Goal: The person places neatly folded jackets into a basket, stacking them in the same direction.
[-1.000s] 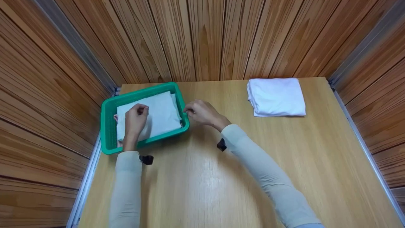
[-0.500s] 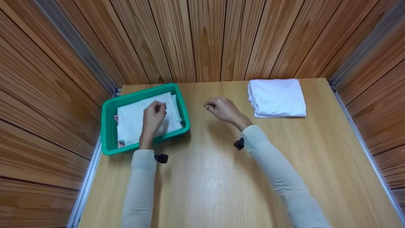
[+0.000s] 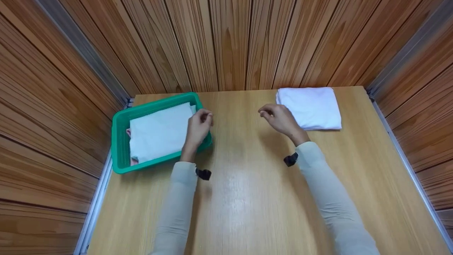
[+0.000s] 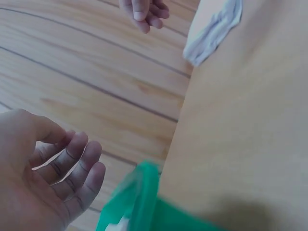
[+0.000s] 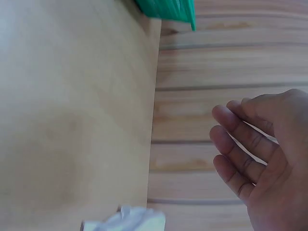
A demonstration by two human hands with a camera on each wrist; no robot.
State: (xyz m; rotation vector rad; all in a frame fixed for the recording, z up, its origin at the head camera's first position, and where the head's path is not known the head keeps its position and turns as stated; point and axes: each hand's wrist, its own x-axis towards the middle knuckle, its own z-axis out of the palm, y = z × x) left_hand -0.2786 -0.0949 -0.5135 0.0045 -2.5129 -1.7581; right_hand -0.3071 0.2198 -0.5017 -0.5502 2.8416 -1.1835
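My left hand [image 3: 199,129] hovers at the right end of a green basket [image 3: 118,141], its fingers loosely curled around nothing, as the left wrist view confirms. Inside the basket lies a folded white cloth [image 3: 159,132], with a bit of pink fabric [image 3: 128,132] peeking out at its left. My right hand [image 3: 281,120] is in the air just left of a second folded white cloth [image 3: 313,108], overlapping its edge in the head view. Its fingers [image 5: 236,166] are relaxed and hold nothing in the right wrist view.
A wooden table [image 3: 233,198] carries the basket at back left and the second cloth at back right. Wood-plank walls [image 3: 230,42] enclose it behind and on both sides, with metal rails [image 3: 93,209] along the side edges.
Both hands have moved to the right, the left from over the basket's middle to its right end, the right from the basket's rim toward the second cloth. Basket and cloths stay in place.
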